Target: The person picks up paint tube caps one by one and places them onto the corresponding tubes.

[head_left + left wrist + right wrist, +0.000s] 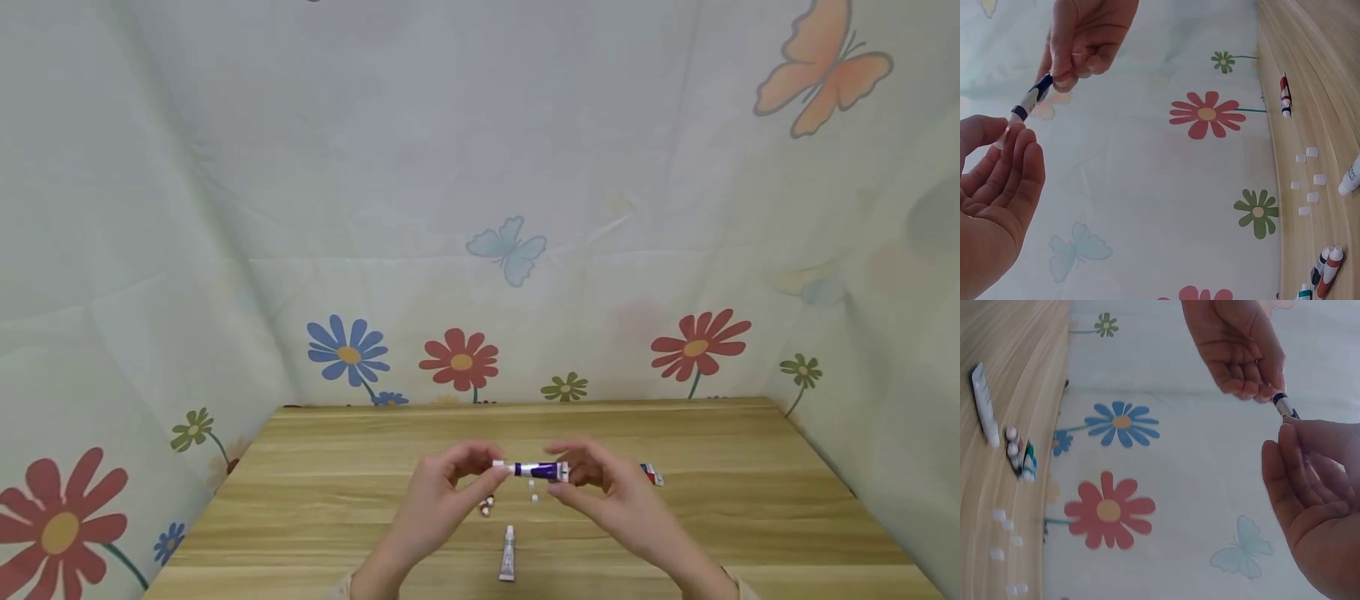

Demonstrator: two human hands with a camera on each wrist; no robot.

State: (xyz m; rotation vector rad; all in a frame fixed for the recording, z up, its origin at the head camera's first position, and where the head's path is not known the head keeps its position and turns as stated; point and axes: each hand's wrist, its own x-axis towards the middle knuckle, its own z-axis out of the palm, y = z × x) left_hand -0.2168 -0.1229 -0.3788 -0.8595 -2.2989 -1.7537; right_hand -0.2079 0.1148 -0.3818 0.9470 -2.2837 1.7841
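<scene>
Evidently, the purple tube (534,471) is held lengthwise above the tabletop (330,475), between both hands. The left hand (442,504) has a narrow grip, pinching the white end at the tube's 9 o'clock; fingertips cover part of it, so whether that piece is seated or loose I cannot tell. The right hand (611,496) pinches the crimped end at 3 o'clock, its fingers partly hiding it. Beyond that hand, also toward 3 o'clock, a red-labelled tube (653,476) is partly covered. A white tube (508,554) lies at 6 o'clock, its print too small to read. Toward 8 o'clock, a cluster of tubes (1329,273) is mostly masked by the left hand in the head view; small white caps (1319,179) lie near.
</scene>
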